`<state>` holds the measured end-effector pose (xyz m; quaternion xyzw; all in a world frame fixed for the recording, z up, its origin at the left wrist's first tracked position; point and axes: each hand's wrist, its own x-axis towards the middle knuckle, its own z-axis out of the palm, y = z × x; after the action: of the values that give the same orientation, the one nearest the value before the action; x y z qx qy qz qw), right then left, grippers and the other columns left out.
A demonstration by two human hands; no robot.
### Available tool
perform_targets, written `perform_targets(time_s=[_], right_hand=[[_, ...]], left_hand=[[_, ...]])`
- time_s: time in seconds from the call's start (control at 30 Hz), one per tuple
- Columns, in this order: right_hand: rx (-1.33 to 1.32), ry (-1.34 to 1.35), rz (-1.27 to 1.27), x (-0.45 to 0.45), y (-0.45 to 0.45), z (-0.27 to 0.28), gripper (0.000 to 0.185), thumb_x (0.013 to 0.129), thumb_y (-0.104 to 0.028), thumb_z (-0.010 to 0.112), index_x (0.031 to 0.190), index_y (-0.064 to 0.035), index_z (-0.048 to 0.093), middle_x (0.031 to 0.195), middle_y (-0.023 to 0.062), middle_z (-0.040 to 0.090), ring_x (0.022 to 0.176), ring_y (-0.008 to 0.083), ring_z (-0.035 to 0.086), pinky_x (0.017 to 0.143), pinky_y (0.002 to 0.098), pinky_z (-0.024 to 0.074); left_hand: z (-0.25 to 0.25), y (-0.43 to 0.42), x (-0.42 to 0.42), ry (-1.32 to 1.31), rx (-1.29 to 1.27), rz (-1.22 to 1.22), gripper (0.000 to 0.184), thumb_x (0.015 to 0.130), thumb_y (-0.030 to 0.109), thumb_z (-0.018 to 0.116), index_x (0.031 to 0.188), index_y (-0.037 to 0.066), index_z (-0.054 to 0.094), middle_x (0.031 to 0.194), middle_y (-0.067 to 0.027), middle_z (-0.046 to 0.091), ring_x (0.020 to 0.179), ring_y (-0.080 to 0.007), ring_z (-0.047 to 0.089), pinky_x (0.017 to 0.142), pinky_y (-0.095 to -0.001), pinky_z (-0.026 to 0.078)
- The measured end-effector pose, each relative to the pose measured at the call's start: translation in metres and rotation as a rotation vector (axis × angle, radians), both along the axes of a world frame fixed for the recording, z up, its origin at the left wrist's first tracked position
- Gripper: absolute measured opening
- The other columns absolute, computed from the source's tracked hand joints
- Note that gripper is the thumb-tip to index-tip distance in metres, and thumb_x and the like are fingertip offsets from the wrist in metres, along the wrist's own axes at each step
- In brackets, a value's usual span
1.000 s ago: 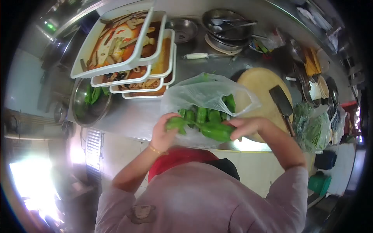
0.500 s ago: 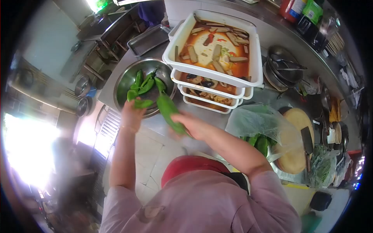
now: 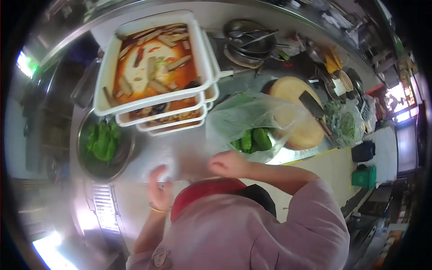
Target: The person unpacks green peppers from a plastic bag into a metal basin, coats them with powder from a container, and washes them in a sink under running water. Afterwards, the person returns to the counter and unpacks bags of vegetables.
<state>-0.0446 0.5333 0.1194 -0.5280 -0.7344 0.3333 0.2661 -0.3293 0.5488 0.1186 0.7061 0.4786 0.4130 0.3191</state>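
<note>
My left hand (image 3: 160, 191) is near the counter's front edge, its fingers curved and apart, with no pepper in it. My right hand (image 3: 229, 164) is curled closed, just below the clear plastic bag (image 3: 225, 119); whatever its fingers hold, if anything, is hidden. A brownish blur lies between the hands and I cannot make it out. Green peppers (image 3: 104, 140) lie together in the metal bowl (image 3: 81, 157), left of both hands. More green peppers (image 3: 254, 139) show at the mouth of the bag.
Stacked white trays (image 3: 105, 110) of food in red-brown sauce stand behind the bowl. On the right, a cleaver (image 3: 311, 105) lies across a round chopping board (image 3: 288, 90). Bagged greens (image 3: 339, 121) sit beyond it. Dark pans (image 3: 249, 42) are stacked at the back.
The long green pepper has left my right hand, and the peppers in the bowl are heaped together. Both hands have moved away from the bowl; the view has turned to the right.
</note>
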Motion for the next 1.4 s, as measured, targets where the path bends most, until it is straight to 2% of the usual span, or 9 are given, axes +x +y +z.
perform_targets(time_s=[0.13, 0.23, 0.37, 0.57, 0.77, 0.87, 1.1, 1.2, 1.4], right_hand=[[-0.019, -0.278, -0.273, 0.114, 0.008, 0.000, 0.020, 0.081, -0.027, 0.057, 0.075, -0.0099, 0.065, 0.070, 0.0129, 0.064, 0.064, 0.0341, 0.062, 0.060, 0.0438, 0.0488], [0.076, -0.361, -0.283, 0.186, 0.056, -0.015, 0.020, 0.083, -0.021, 0.056, 0.094, -0.0062, 0.064, 0.089, 0.0178, 0.065, 0.080, 0.0345, 0.063, 0.069, 0.0436, 0.0497], [0.158, -0.337, -0.358, 0.240, 0.115, 0.005, 0.033, 0.083, -0.012, 0.051, 0.115, -0.0028, 0.057, 0.109, 0.0227, 0.061, 0.103, 0.0388, 0.057, 0.090, 0.0431, 0.0458], [0.198, -0.058, -0.219, 0.269, 0.130, -0.025, 0.031, 0.082, -0.006, 0.051, 0.111, -0.0044, 0.059, 0.100, 0.0201, 0.063, 0.096, 0.0343, 0.061, 0.084, 0.0403, 0.0498], [0.113, -0.684, 0.200, 0.250, 0.118, -0.009, 0.032, 0.078, -0.021, 0.068, 0.105, -0.0041, 0.063, 0.092, 0.0153, 0.064, 0.095, 0.0325, 0.059, 0.087, 0.0404, 0.0468], [0.095, -0.773, 0.073, 0.236, 0.119, -0.031, 0.048, 0.074, -0.034, 0.074, 0.104, 0.0008, 0.060, 0.100, 0.0159, 0.062, 0.102, 0.0290, 0.056, 0.086, 0.0381, 0.0487], [-0.198, -0.518, -0.101, 0.231, 0.137, -0.049, 0.062, 0.073, -0.031, 0.073, 0.117, 0.0063, 0.048, 0.114, 0.0215, 0.056, 0.113, 0.0334, 0.052, 0.096, 0.0402, 0.0430], [-0.317, -0.228, -0.131, 0.245, 0.143, -0.054, 0.061, 0.072, -0.026, 0.069, 0.119, 0.0048, 0.047, 0.117, 0.0228, 0.055, 0.115, 0.0342, 0.052, 0.098, 0.0402, 0.0417], [-0.464, -0.263, -0.299, 0.237, 0.156, -0.014, 0.056, 0.074, -0.027, 0.066, 0.124, -0.0054, 0.051, 0.124, 0.0164, 0.057, 0.117, 0.0316, 0.053, 0.097, 0.0407, 0.0414]], left_hand=[[0.037, -0.010, 0.142, 0.107, 0.169, -0.725, 0.047, 0.080, 0.015, 0.062, 0.123, -0.001, 0.052, 0.124, -0.0208, 0.054, 0.120, -0.0369, 0.048, 0.104, -0.0445, 0.036], [0.012, 0.027, 0.233, 0.176, -0.128, -0.788, 0.058, 0.088, 0.022, 0.056, 0.137, 0.000, 0.038, 0.135, -0.0223, 0.045, 0.128, -0.0371, 0.040, 0.108, -0.0415, 0.031], [-0.035, 0.132, 0.301, 0.264, -0.128, -0.604, 0.055, 0.093, 0.028, 0.049, 0.138, -0.001, 0.036, 0.136, -0.0235, 0.044, 0.127, -0.0349, 0.042, 0.107, -0.0382, 0.032], [-0.027, 0.195, 0.314, 0.185, -0.353, -0.257, 0.045, 0.089, 0.029, 0.054, 0.123, -0.001, 0.052, 0.112, -0.0226, 0.060, 0.108, -0.0346, 0.057, 0.098, -0.0390, 0.040], [-0.057, 0.168, 0.327, 0.816, 0.040, -0.293, 0.063, 0.073, 0.029, 0.072, 0.122, -0.001, 0.048, 0.117, -0.0221, 0.055, 0.112, -0.0357, 0.052, 0.099, -0.0398, 0.040], [-0.063, 0.179, 0.335, 0.968, -0.119, -0.347, 0.084, 0.070, 0.035, 0.076, 0.136, 0.003, 0.036, 0.130, -0.0180, 0.050, 0.118, -0.0343, 0.050, 0.102, -0.0384, 0.039], [-0.042, 0.214, 0.324, 0.254, -0.718, -0.546, 0.062, 0.078, 0.021, 0.072, 0.130, 0.001, 0.046, 0.125, -0.0144, 0.056, 0.113, -0.0236, 0.054, 0.099, -0.0345, 0.039], [-0.055, 0.227, 0.312, -0.025, -0.800, -0.341, 0.043, 0.079, 0.018, 0.072, 0.115, 0.001, 0.057, 0.105, -0.0067, 0.064, 0.096, -0.0178, 0.059, 0.087, -0.0305, 0.045], [-0.042, 0.173, 0.335, 0.302, 0.207, -0.130, 0.025, 0.077, 0.003, 0.056, 0.100, 0.010, 0.060, 0.086, -0.0112, 0.063, 0.080, -0.0306, 0.061, 0.070, -0.0414, 0.049]])
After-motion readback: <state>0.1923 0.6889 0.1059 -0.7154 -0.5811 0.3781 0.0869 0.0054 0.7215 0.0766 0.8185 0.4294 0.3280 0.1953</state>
